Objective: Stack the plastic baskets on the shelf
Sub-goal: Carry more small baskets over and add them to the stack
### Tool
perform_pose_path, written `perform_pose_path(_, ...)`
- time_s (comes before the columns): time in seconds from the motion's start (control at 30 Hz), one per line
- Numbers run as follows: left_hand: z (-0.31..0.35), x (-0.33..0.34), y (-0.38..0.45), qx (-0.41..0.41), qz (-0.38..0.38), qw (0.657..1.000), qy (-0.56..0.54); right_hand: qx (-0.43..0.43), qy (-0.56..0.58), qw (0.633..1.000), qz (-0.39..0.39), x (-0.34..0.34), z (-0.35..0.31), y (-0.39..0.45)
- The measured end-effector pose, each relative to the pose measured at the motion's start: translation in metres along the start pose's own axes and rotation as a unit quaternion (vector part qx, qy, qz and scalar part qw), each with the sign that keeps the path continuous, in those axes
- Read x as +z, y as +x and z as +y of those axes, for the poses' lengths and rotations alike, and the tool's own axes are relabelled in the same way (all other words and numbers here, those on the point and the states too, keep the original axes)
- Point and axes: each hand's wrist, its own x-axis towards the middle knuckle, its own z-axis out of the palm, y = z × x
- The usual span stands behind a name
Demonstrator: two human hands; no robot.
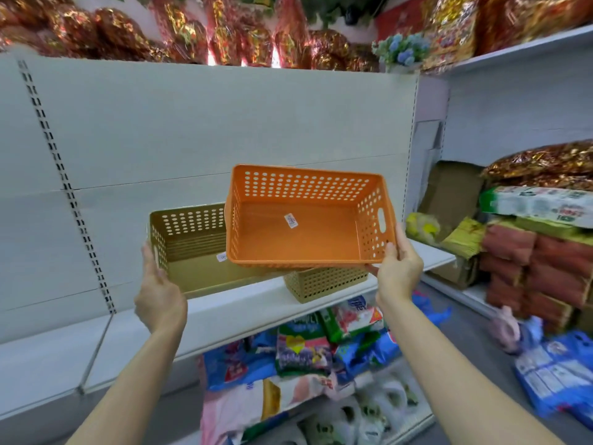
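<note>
The right hand (399, 271) pinches the orange basket (288, 232), the left hand (160, 293) lies flat against the tan stack (192, 239) at the shelf (240, 303) edge; levelling it to nest looks next.

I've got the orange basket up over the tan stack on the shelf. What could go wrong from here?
1. Only the right hand holds the orange basket, pinching one corner while it tilts; it could twist loose.
2. The tan basket stack sits near the front edge of the shelf, with the left hand at its end; a crooked placement might shove it off.
3. The smaller tan basket underneath could get knocked too.
</note>
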Motion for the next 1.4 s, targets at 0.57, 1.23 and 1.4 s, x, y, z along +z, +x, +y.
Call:
perform_pose_path(0.57, 0.142, 0.145, 0.001, 0.01, -0.079, 0.997, -0.005, -0.051, 0.022, 0.998, 0.027, 0.013, -0.06, 0.149)
perform_pose_path(1.23, 0.18, 0.302, 0.02, -0.06, -0.119, 0.985, 0.109, 0.015, 0.013, 0.998, -0.063, 0.077, -0.006, 0.304)
perform_pose_path(1.4, 0.178, 0.301, 0.027, -0.049, -0.156, 0.961, 0.225, 0.074, -0.012, 0.991, -0.114, 0.09, 0.015, 0.325)
